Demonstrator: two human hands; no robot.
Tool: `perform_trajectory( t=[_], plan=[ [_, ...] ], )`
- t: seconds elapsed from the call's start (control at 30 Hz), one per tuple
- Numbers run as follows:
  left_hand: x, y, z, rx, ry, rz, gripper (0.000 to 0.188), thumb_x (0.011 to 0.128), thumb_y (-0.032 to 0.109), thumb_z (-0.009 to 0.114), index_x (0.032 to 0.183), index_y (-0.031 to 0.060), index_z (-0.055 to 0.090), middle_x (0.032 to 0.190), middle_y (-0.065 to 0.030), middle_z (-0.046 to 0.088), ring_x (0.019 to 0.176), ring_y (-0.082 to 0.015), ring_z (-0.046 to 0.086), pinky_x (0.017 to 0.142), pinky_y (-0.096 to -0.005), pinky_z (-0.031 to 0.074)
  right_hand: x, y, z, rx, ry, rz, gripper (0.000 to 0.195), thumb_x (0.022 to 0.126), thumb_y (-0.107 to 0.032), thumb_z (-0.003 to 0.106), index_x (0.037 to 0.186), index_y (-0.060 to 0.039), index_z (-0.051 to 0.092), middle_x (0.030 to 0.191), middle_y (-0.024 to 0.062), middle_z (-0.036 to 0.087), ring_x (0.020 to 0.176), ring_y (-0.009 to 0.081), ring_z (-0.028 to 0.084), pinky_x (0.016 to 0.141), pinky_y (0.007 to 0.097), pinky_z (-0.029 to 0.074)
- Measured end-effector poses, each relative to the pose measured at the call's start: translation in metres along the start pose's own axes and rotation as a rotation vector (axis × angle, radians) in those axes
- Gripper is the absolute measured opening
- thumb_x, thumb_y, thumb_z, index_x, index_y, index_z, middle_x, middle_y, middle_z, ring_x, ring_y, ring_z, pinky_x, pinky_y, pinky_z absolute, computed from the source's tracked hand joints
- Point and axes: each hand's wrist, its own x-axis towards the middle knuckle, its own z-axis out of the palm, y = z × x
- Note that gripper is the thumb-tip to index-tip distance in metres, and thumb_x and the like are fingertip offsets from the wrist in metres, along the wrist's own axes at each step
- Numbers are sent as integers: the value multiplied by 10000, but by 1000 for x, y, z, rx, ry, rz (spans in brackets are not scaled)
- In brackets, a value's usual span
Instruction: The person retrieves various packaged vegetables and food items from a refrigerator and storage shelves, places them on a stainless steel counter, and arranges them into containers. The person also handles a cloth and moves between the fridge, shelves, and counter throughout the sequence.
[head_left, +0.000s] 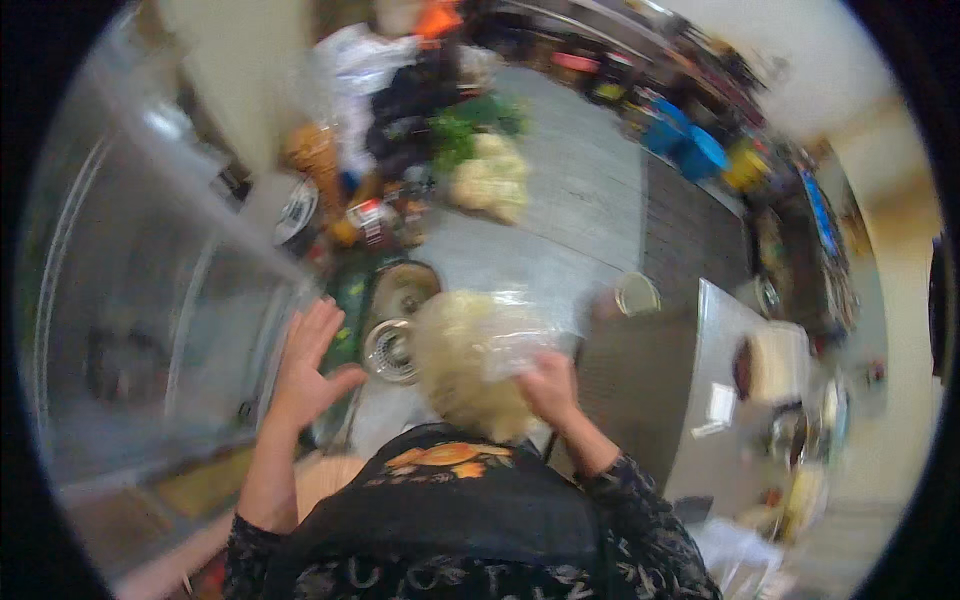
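Observation:
My right hand grips the gathered top of a clear plastic bag. The bag bulges with pale yellowish contents, too blurred to name, and hangs just in front of my black apron. To the left, my left hand is raised with fingers spread and thumb out, holding nothing. Between the hand and the bag lies a round perforated metal piece, partly covered by the bag. Beyond it sits a rounded metal basin or pan, next to something dark green.
A glass-panelled cabinet runs along the left. Ahead on the grey floor lie a pale bulky bag and leafy greens. Blue buckets stand far right; a metal table with a large pot is nearer.

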Motion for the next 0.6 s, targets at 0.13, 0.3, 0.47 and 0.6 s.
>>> perform_trajectory(
  t=[0.13,0.3,0.47,0.6],
  plan=[
    [91,102,98,-70,-158,461,792,579,327,677,1240,50,340,1308,-146,286,1232,-254,232,1029,-431,72,36,32,-36,-155,-68,-327,192,623,-204,586,648,-16,555,630,185,535,584,330,520,544,377,411],
    [199,158,171,480,-437,979,618,637,361,574,1167,72,442,1265,-99,372,1214,-240,274,1029,-421,53,98,26,-120,-256,-29,-581,219,633,-246,606,762,-70,590,690,128,566,652,316,550,575,375,437],
    [250,213,213,-342,-693,287,334,744,233,517,1043,84,537,1106,-80,513,1054,-217,447,919,-369,310,167,33,-198,-275,41,-827,215,549,-269,617,595,-68,556,688,118,573,649,303,552,558,387,446],
    [312,243,268,-266,-728,256,316,754,220,508,1037,83,537,1080,-83,520,1028,-222,459,893,-365,329,219,45,-262,-476,21,-787,215,458,-260,594,452,-59,519,460,104,497,502,298,513,500,367,424]
  ],
)
